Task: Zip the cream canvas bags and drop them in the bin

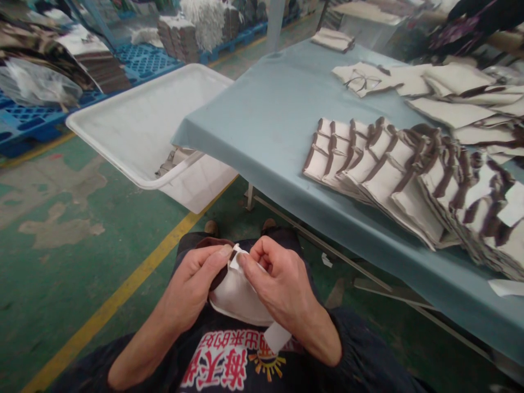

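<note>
My left hand and my right hand meet over my lap, both pinching a white fabric piece with a dark brown edge. The fingertips of both hands close on its upper corner. A small white tag hangs below my right hand. On the blue-covered table to my right lies a fanned row of similar white and brown fabric pieces.
A large white plastic bin stands on the green floor left of the table, with a few pieces inside. More white pieces are spread at the table's far end. Blue pallets with stacked goods line the back. A yellow line crosses the floor.
</note>
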Demonstrator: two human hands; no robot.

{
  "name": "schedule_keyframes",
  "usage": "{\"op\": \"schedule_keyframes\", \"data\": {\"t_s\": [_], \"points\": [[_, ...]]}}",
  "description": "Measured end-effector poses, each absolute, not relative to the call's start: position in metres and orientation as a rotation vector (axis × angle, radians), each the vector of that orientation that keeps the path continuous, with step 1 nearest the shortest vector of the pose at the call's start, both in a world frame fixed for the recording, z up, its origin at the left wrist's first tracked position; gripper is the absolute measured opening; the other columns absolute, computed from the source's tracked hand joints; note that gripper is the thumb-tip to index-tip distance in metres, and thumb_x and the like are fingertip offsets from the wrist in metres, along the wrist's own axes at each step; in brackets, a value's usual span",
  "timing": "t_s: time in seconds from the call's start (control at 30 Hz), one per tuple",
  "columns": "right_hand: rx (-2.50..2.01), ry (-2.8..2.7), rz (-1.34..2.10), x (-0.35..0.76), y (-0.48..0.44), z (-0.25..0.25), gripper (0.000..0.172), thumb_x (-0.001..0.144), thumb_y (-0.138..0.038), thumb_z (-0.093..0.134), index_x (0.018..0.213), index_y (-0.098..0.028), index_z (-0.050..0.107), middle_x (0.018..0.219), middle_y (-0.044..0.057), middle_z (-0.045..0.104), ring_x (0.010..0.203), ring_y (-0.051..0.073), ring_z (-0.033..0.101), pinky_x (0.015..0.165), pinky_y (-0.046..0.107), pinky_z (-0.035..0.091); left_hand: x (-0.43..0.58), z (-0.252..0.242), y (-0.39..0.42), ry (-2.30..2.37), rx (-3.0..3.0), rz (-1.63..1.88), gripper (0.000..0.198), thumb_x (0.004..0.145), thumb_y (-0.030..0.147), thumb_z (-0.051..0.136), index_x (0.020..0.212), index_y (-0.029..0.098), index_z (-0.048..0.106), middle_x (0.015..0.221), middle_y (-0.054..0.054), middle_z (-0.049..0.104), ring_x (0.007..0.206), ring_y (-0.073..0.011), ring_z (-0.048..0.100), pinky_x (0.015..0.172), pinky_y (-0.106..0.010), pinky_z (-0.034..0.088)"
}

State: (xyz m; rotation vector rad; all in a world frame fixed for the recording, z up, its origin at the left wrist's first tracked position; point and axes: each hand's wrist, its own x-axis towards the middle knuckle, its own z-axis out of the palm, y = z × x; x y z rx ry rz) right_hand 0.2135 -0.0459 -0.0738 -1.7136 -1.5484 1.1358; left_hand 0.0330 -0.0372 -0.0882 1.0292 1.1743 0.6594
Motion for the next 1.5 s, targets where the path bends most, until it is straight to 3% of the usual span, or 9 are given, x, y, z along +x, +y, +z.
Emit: {"op": "schedule_keyframes", "data": {"t_s": [0.13, 0.23, 0.67, 1.0, 1.23, 1.5], "points": [[-1.720, -1.557, 1.085, 0.213, -0.049, -0.077, 0.030, 0.091, -0.039, 0.067, 0.069, -0.025, 0.053, 0.052, -0.006, 0.051, 0.048, 0.013, 0.046, 0.052, 0.026, 0.028, 0.033, -0.083, -0.035, 1.125, 1.132, 0.617, 0.030, 0.089, 0.045, 0.071, 0.086, 0.015, 0.072, 0.076, -0.002, 0.066, 0.068, -0.0165, 0.056, 0.060, -0.024, 0.044], [-1.683, -1.548, 1.081, 0.212, -0.051, -0.079, 0.030, 0.092, -0.039, 0.066, 0.069, -0.025, 0.053, 0.052, -0.006, 0.050, 0.047, 0.012, 0.045, 0.051, 0.026, 0.028, 0.036, -0.075, -0.035, 1.184, 1.228, 0.592, 0.028, 0.086, 0.041, 0.068, 0.084, 0.014, 0.072, 0.072, -0.002, 0.064, 0.066, -0.0168, 0.055, 0.059, -0.025, 0.044], [-1.566, -1.520, 1.157, 0.218, -0.054, -0.088, 0.031, 0.093, -0.042, 0.068, 0.071, -0.024, 0.055, 0.055, -0.006, 0.054, 0.049, 0.011, 0.048, 0.049, 0.024, 0.030, 0.035, -0.068, -0.039, 1.198, 1.371, 0.612, 0.027, 0.088, 0.034, 0.059, 0.085, 0.014, 0.077, 0.076, -0.005, 0.075, 0.069, -0.0205, 0.065, 0.063, -0.027, 0.052], [-1.364, -1.792, 1.307, 0.233, -0.037, -0.074, 0.036, 0.098, -0.044, 0.064, 0.072, -0.023, 0.052, 0.060, -0.007, 0.050, 0.053, 0.010, 0.040, 0.053, 0.025, 0.027, 0.049, -0.057, -0.052, 1.276, 1.577, 0.784, 0.026, 0.086, 0.022, 0.048, 0.065, 0.020, 0.063, 0.057, 0.004, 0.061, 0.051, -0.0134, 0.052, 0.050, -0.023, 0.039], [-1.209, -1.942, 1.239, 0.228, -0.033, -0.077, 0.041, 0.105, -0.040, 0.052, 0.068, -0.024, 0.042, 0.060, -0.007, 0.041, 0.054, 0.011, 0.036, 0.054, 0.026, 0.027, 0.053, -0.063, -0.059, 1.282, 1.542, 0.764, 0.024, 0.085, 0.026, 0.044, 0.062, 0.023, 0.050, 0.057, 0.004, 0.049, 0.052, -0.0145, 0.046, 0.049, -0.027, 0.034], [-1.209, -2.035, 1.168, 0.226, -0.025, -0.074, 0.059, 0.103, -0.056, 0.060, 0.059, -0.022, 0.042, 0.055, -0.008, 0.036, 0.053, 0.009, 0.033, 0.054, 0.027, 0.023, 0.048, -0.056, -0.063, 1.131, 1.459, 0.733, 0.025, 0.084, 0.025, 0.041, 0.073, 0.020, 0.062, 0.071, -0.002, 0.068, 0.066, -0.0203, 0.061, 0.063, -0.031, 0.047]]}}
